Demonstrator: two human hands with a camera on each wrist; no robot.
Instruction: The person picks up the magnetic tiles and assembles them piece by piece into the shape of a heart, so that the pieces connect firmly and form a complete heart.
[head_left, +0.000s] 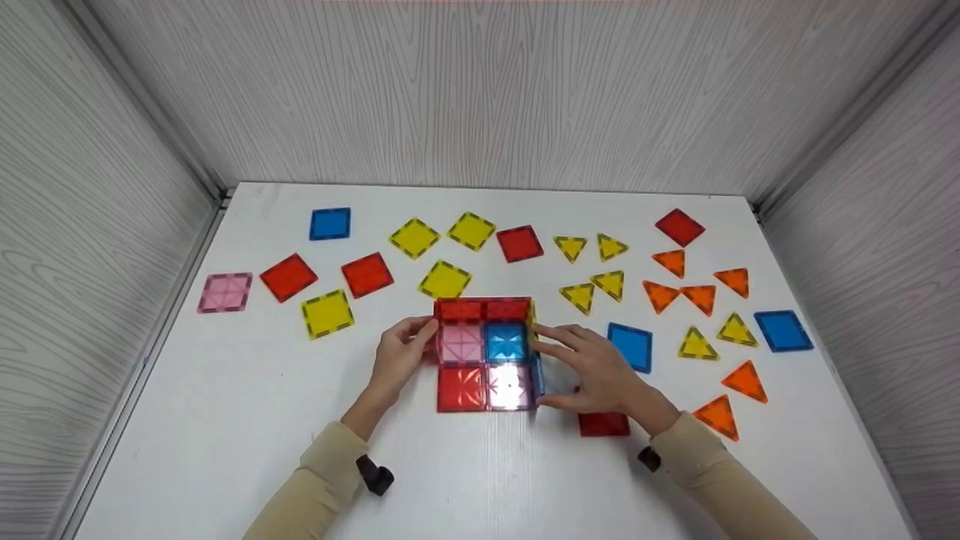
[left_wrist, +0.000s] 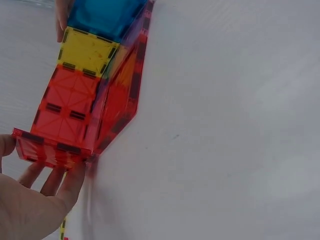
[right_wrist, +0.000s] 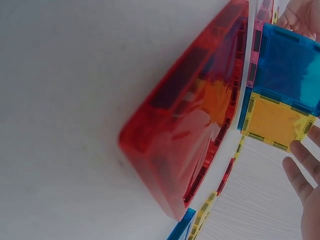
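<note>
Structure [head_left: 486,364] of magnetic tiles sits mid-table, nr. the person, on white table [head_left: 225,450]; base = 4 tiles: pink base tile [head_left: 460,343] rear L, blue base tile [head_left: 507,343] rear R, red base tile [head_left: 460,388] front L, fourth base tile [head_left: 510,386] front R, washed out by glare; rear wall [head_left: 460,309] = 2 red tiles upright, side by side; R wall = yellow tile [right_wrist: 275,120] at rear, blue tile [right_wrist: 290,70] at front, both upright, edges touching; L hand [head_left: 401,352] pinches red tile [left_wrist: 45,150] btwn thumb & fingers at structure's rear L corner, tile upright; R hand [head_left: 592,371] at outer side of R wall, fingers spread, not curled round it, fingertips at yellow tile, thumb nr. front end of blue tile; firmness of contact can't be told; loose blue square [head_left: 630,346] just beside R hand; loose red square [head_left: 604,424] partly under R wrist; yellow triangles [head_left: 698,344] & orange triangles [head_left: 745,381] lie farther R; yellow squares [head_left: 327,313] & pink square [head_left: 225,292] flat, L of structure & behind it.
</note>
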